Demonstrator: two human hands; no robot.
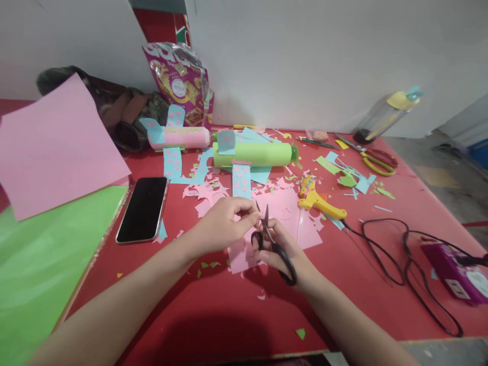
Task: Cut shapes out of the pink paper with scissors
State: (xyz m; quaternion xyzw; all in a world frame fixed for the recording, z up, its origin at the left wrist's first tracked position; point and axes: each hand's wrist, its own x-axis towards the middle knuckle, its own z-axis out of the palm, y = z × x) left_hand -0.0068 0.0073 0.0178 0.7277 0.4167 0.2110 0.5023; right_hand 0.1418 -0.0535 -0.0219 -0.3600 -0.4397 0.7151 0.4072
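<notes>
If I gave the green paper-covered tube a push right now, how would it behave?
The green tube would probably tend to roll, since its body is round. The blue strip sticking out on its near side might drag on the pink scraps and slow it. That strip looks thin and flat, so it may bend easily.

In front of the green-wrapped bottle, the right hand held black-handled scissors with 2 parted blades. The fingertips of the left hand met beside them; whatever they pinched was too small to tell. Left of that bottle lay a pink-wrapped bottle and a smartphone, the phone nearer the person; to its front right, a yellow glue gun.
</notes>
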